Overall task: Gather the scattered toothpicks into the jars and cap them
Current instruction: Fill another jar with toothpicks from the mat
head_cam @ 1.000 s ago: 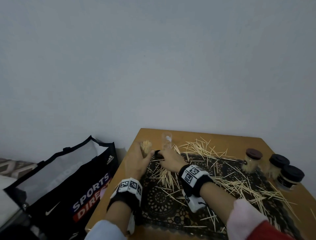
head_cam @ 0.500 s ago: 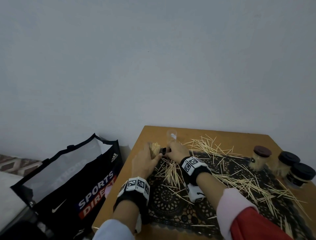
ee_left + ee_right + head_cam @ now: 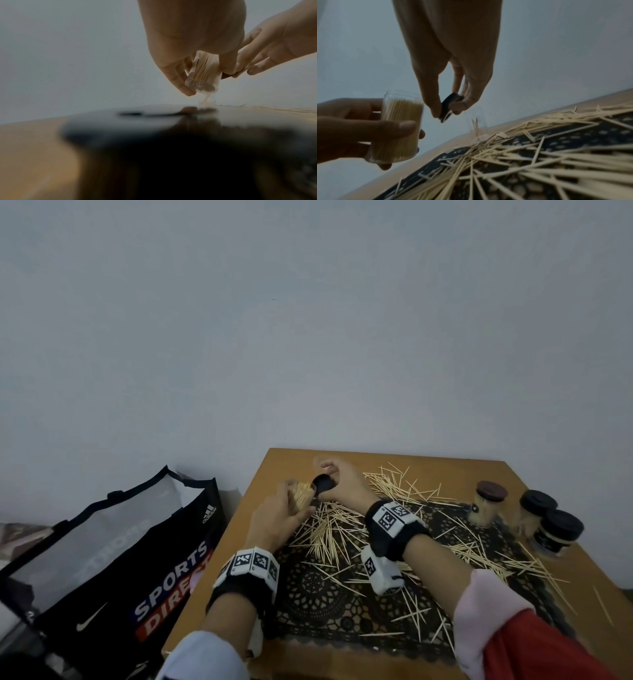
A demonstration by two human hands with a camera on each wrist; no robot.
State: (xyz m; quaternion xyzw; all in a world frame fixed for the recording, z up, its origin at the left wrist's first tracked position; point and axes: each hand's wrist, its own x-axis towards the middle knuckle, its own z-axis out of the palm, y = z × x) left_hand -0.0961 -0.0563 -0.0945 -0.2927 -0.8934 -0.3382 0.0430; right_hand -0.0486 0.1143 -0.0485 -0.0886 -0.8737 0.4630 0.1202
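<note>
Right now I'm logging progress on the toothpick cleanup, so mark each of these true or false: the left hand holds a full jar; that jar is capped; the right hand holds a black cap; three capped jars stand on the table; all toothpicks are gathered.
1. The left hand holds a jar packed with toothpicks. True.
2. That jar is capped. False: its mouth is open.
3. The right hand pinches a black cap. True.
4. Three capped jars stand on the table. True.
5. All toothpicks are gathered. False: many loose toothpicks lie across the mat.
</note>
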